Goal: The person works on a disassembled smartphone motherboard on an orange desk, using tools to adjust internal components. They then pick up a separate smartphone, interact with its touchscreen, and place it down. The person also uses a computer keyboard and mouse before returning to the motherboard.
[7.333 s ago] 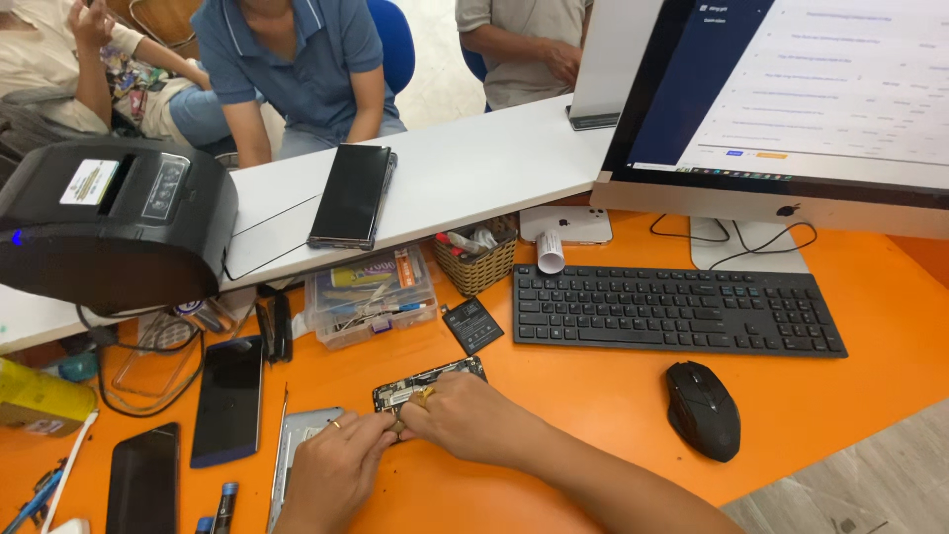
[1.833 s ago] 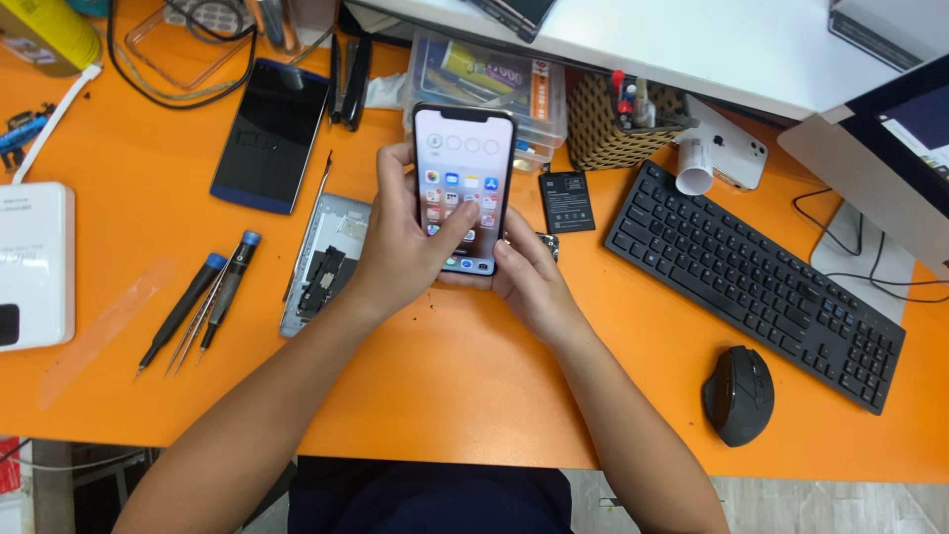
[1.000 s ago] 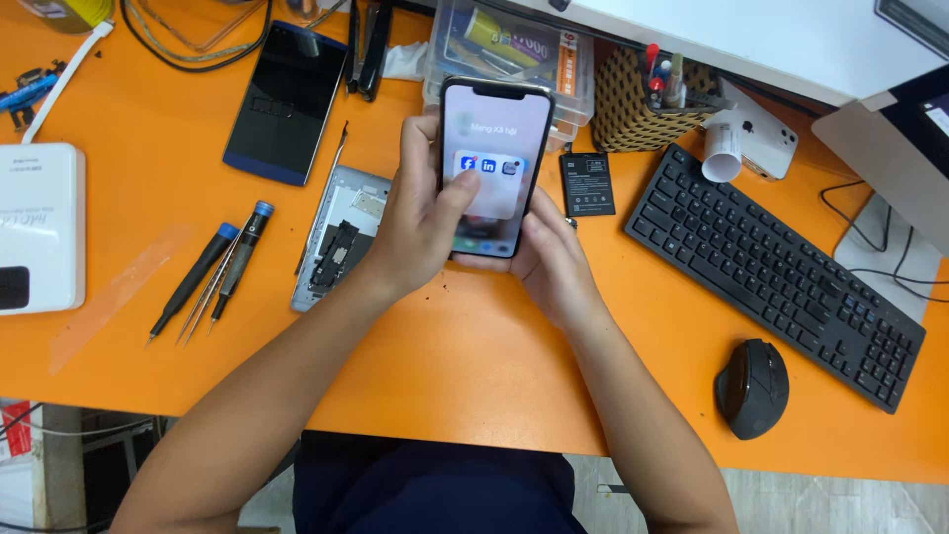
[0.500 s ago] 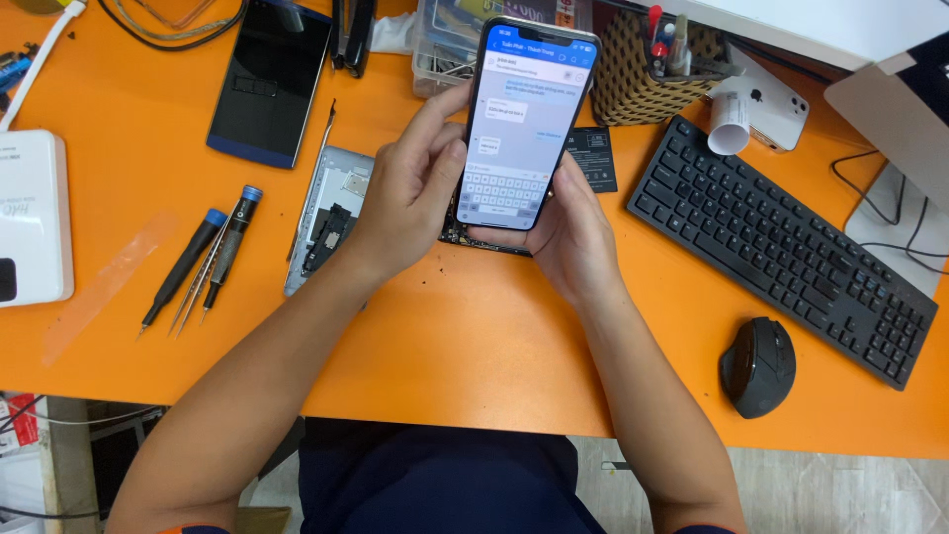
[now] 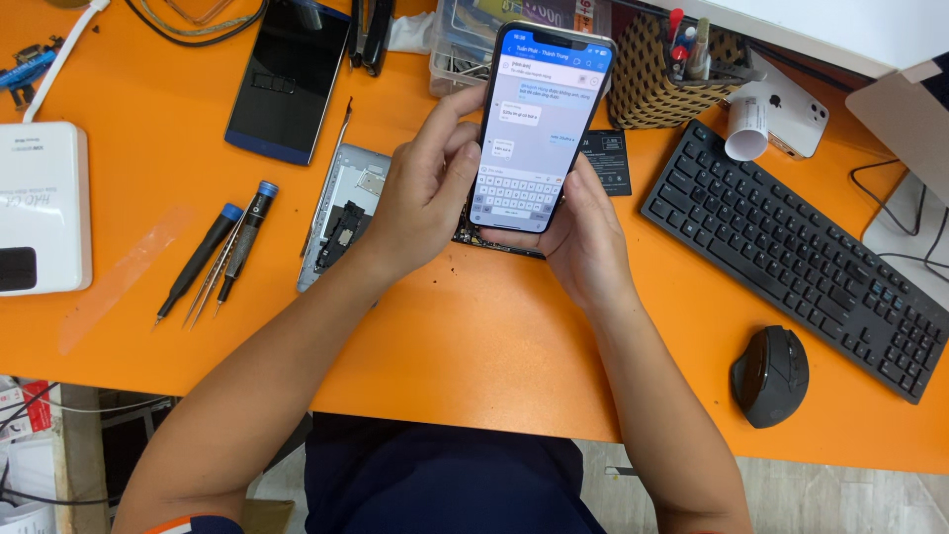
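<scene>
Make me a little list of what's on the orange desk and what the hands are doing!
Left hand: holds the lit smartphone by its left edge
Right hand: cups the smartphone from below and behind
Under the hands: opened phone frame
Left of the frame: two screwdrivers, tweezers between them
Far left: white box
Top left: dark phone, screen off
Right side: black keyboard, black mouse
Desk: orange
</scene>
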